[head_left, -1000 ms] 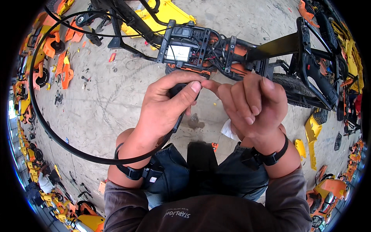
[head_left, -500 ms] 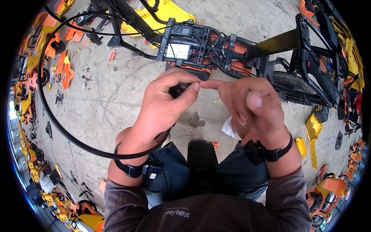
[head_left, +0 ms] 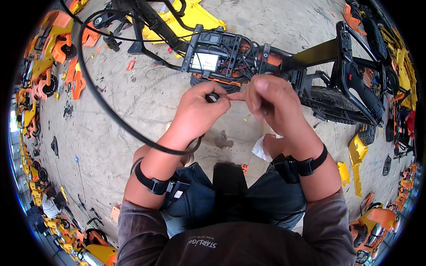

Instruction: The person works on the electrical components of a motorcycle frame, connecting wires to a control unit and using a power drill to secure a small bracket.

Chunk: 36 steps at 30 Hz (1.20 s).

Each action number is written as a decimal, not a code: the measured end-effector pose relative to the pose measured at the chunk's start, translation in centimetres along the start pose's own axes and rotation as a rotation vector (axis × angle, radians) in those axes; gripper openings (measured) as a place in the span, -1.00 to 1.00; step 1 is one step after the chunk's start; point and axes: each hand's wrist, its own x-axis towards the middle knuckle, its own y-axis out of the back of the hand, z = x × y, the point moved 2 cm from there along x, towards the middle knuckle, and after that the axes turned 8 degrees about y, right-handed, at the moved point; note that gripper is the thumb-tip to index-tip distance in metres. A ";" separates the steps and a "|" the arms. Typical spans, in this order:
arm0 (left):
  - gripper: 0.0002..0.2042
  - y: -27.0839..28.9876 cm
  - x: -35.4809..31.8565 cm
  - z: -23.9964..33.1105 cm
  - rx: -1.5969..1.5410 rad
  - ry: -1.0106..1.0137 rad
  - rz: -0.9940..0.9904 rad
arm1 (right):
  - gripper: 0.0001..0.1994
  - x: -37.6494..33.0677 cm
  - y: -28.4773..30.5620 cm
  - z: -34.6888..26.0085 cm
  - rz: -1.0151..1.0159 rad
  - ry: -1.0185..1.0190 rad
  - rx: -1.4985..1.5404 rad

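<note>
My left hand (head_left: 202, 104) is closed in a pinch around the black cable, whose dark rounded part (head_left: 212, 97) shows between thumb and forefinger. From there the black cable (head_left: 111, 116) passes by my left wrist and makes a wide loop up the left side toward the scooter frame. My right hand (head_left: 276, 101) reaches its straight forefinger to the left fingertips, touching them. Its other fingers are bent, the thumb stands apart, and nothing shows in its grasp. Just beyond both hands lies a stripped scooter frame (head_left: 262, 57) with exposed wiring and a white-labelled box (head_left: 205, 62).
A yellow body panel (head_left: 191, 17) lies behind the frame. Orange panels (head_left: 77, 84) and small parts are scattered at left, with a yellow strip (head_left: 356, 155) at right. A white cloth or paper (head_left: 261, 147) sits by my right knee. Rows of scooters line the rim.
Both hands have shifted slightly away from me, the right one also to the left. Its thumb has turned up and inward. The cable loop has swung to the right and narrowed.
</note>
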 end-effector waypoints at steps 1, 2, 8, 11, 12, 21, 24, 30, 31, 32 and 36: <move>-0.88 -0.1 0.2 0.0 0.015 0.000 0.000 | -0.64 0.2 0.1 0.2 0.050 -0.012 0.003; -0.88 -0.2 0.4 -0.2 0.019 0.002 0.005 | -0.65 0.4 0.3 0.5 0.100 -0.025 0.008; -0.80 0.5 0.9 -0.7 0.008 0.000 0.106 | -0.75 1.5 1.1 0.7 0.310 -0.086 -0.153; -0.81 -0.1 2.5 -1.9 0.088 -0.149 0.150 | -0.79 2.1 2.7 1.4 0.324 -0.148 -0.216; -0.79 -0.5 2.9 -2.5 0.123 -0.140 0.156 | -0.80 2.3 3.1 1.6 0.332 -0.169 -0.209; -0.71 -1.8 3.5 -3.4 0.114 -0.080 0.085 | -0.78 3.1 3.3 4.2 0.319 -0.298 -0.408; -0.68 -1.8 3.7 -3.0 0.126 -0.064 0.098 | -0.78 3.1 3.9 5.1 0.269 -0.297 -0.515; -0.68 -0.9 3.6 -3.1 0.191 -0.092 0.159 | -0.76 4.0 2.8 5.7 0.240 -0.348 -0.494; -0.70 -0.9 3.6 -3.1 0.191 -0.113 0.162 | -0.76 4.1 2.6 5.6 0.251 -0.384 -0.475; -0.71 -0.8 3.7 -3.5 0.176 -0.129 0.165 | -0.75 4.2 2.4 6.1 0.252 -0.374 -0.479; -0.75 -1.1 3.9 -4.6 0.165 -0.141 0.186 | -0.75 4.3 2.9 8.1 0.237 -0.348 -0.534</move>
